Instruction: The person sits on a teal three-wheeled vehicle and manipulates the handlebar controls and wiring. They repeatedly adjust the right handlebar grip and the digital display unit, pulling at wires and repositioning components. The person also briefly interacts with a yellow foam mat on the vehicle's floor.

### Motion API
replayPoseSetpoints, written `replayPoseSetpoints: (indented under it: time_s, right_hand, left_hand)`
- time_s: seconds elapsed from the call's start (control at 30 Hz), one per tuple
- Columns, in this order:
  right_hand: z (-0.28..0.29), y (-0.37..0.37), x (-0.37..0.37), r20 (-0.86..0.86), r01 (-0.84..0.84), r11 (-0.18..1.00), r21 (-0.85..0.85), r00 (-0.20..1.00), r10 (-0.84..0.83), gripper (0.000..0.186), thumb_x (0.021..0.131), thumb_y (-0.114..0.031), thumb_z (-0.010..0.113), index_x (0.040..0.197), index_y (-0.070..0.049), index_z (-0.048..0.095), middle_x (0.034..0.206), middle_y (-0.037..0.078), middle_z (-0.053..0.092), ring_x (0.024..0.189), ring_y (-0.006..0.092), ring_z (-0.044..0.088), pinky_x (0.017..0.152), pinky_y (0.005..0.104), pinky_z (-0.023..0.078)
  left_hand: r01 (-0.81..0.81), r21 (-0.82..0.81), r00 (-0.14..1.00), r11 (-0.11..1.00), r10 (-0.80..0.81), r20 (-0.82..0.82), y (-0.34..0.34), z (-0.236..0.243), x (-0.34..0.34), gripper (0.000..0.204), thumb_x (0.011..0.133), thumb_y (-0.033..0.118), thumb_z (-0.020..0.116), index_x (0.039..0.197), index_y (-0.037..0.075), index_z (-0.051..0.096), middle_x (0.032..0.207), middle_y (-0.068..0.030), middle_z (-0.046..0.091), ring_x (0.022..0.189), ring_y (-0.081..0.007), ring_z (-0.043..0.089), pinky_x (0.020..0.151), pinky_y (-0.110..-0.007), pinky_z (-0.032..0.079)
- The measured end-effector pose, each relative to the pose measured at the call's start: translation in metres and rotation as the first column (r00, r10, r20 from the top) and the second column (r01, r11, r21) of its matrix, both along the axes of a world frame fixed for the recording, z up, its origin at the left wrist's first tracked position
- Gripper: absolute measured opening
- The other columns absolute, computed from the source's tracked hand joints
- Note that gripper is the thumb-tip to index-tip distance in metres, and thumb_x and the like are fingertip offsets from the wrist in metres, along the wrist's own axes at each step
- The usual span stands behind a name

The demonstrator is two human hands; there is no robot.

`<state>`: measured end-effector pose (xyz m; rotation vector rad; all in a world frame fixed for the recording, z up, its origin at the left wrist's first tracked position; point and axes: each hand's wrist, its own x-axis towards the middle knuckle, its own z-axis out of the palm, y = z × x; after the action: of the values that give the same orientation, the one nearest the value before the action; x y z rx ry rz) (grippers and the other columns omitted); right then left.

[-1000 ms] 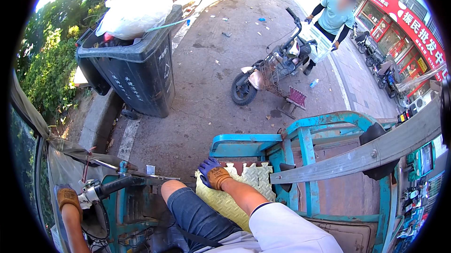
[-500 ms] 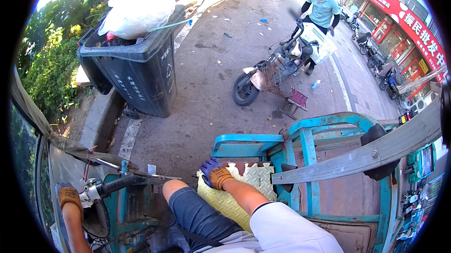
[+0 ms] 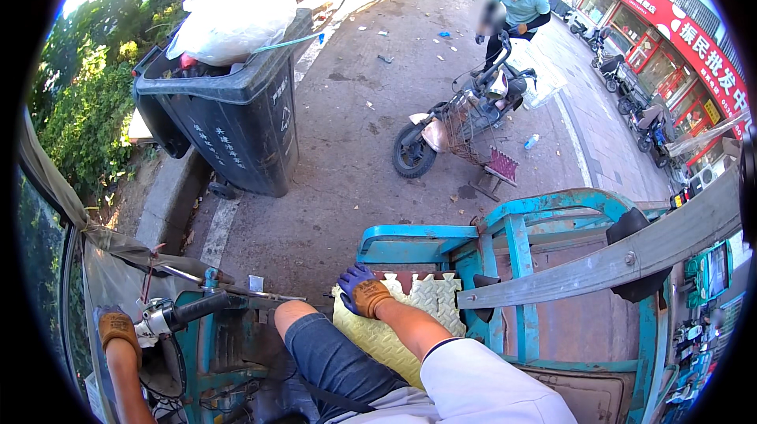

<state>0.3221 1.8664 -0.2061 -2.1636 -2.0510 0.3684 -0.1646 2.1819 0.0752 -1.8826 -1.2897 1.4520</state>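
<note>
Head camera: a grey paved road (image 3: 339, 156) runs from near to far through the middle of the scene, with shopfronts under a red sign (image 3: 670, 14) at the far right. A worn turquoise metal vehicle frame (image 3: 522, 290) fills the near right. At the left, by the kerb, stands a black wheeled bin (image 3: 236, 128), a bulging white bag (image 3: 236, 10) on top. A scooter (image 3: 473, 105) stands on the road right of centre, and a person in a light teal shirt (image 3: 527, 6) bends just beyond it.

Nearer, a yellow textured mat (image 3: 386, 341) lies just right of the wearer's thigh. Between the near side of the scooter and the turquoise frame stands a small stool with a maroon seat (image 3: 502, 165). A handlebar with a black grip (image 3: 201, 310) is at the near left.

The gloved right hand (image 3: 363, 291) rests on the mat's far left edge; whether its fingers grip cannot be told. The gloved left hand (image 3: 117, 329) is at the handlebar's left; its fingers are mostly hidden, so I cannot tell its hold. A clear bottle (image 3: 531, 142) lies right of the scooter.
</note>
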Motion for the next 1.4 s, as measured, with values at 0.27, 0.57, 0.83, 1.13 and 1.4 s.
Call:
replayPoseSetpoints:
  time_s: [0.27,0.57,0.83,1.13,1.4]
  right_hand:
    - [0.004,-0.003,0.002,-0.007,-0.008,1.000,0.003,1.000,0.008,0.036,0.098,-0.032,0.064,0.118,-0.005,0.075,0.124,0.016,0.071,0.124,0.0348,0.062,0.120,0.0516,0.039]
    - [-0.001,-0.002,0.001,-0.009,-0.004,1.000,0.000,1.000,0.004,0.036,0.100,-0.034,0.061,0.118,-0.005,0.075,0.124,0.016,0.072,0.126,0.0350,0.062,0.120,0.0509,0.038]
    - [0.008,-0.001,0.002,-0.013,0.003,0.999,-0.041,1.000,-0.004,0.036,0.096,-0.031,0.066,0.119,-0.005,0.075,0.126,0.014,0.071,0.124,0.0331,0.062,0.120,0.0509,0.040]
    - [-0.004,-0.001,0.001,-0.014,0.009,1.000,0.025,1.000,-0.008,0.035,0.097,-0.032,0.065,0.116,-0.005,0.075,0.123,0.014,0.071,0.123,0.0340,0.062,0.119,0.0509,0.040]
    - [0.003,0.001,0.001,-0.014,-0.008,1.000,-0.016,1.000,0.008,0.038,0.099,-0.033,0.062,0.120,-0.005,0.074,0.128,0.016,0.071,0.129,0.0355,0.061,0.123,0.0516,0.037]
  left_hand:
    - [0.049,0.028,0.999,0.998,-0.049,-0.021,-0.001,-0.002,0.001,0.050,0.068,0.042,0.090,0.114,0.022,0.084,0.128,-0.0068,0.078,0.127,-0.0256,0.071,0.112,-0.040,0.050]
    - [0.026,0.008,0.999,1.000,-0.026,-0.020,0.003,-0.005,-0.004,0.058,0.061,0.043,0.095,0.114,0.022,0.084,0.129,-0.0069,0.077,0.127,-0.0257,0.070,0.110,-0.038,0.052]
    - [0.010,-0.013,0.999,1.000,-0.011,-0.046,-0.004,0.007,0.014,0.063,0.070,0.046,0.090,0.127,0.020,0.080,0.143,-0.0081,0.071,0.138,-0.0277,0.063,0.120,-0.044,0.044]
    - [-0.029,-0.011,0.998,1.000,0.029,-0.063,-0.002,0.005,0.010,0.064,0.067,0.046,0.093,0.124,0.021,0.081,0.141,-0.0077,0.071,0.138,-0.0279,0.063,0.120,-0.044,0.044]
    - [-0.019,0.037,1.000,0.999,0.019,0.008,0.003,-0.006,-0.010,0.061,0.062,0.043,0.096,0.117,0.020,0.084,0.133,-0.0090,0.076,0.131,-0.0277,0.068,0.113,-0.041,0.050]
